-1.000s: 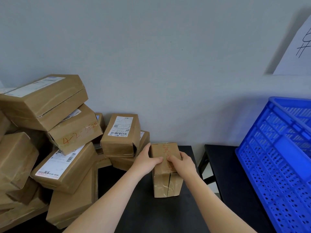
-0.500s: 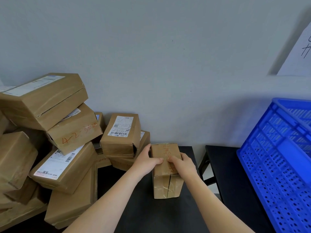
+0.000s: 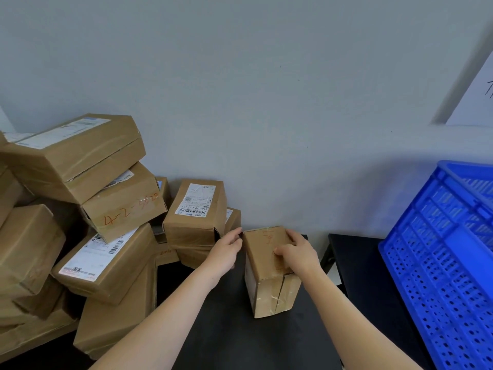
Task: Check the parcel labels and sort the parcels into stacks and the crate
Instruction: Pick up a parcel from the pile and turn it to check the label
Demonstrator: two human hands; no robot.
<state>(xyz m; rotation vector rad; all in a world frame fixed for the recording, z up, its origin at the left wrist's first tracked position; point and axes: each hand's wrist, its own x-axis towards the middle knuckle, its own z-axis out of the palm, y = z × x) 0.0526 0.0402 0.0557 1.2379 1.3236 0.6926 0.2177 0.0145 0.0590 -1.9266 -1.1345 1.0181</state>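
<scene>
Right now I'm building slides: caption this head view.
Right hand grips a small parcel on the black table, left hand alongside, blue crate nearby.

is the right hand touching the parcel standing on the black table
Touching. The head view shows the right hand on top of the parcel, fingers curled onto it.

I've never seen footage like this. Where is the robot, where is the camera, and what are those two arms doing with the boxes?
There is no robot: these are a person's bare arms. All pictures come from one camera worn on the head, looking forward and down. On the black table stands a small brown parcel. The right hand grips its top; the left hand is at its left side, though whether it grips is unclear. A pile of labelled parcels lies to the left, and a blue crate is on the right.
</scene>
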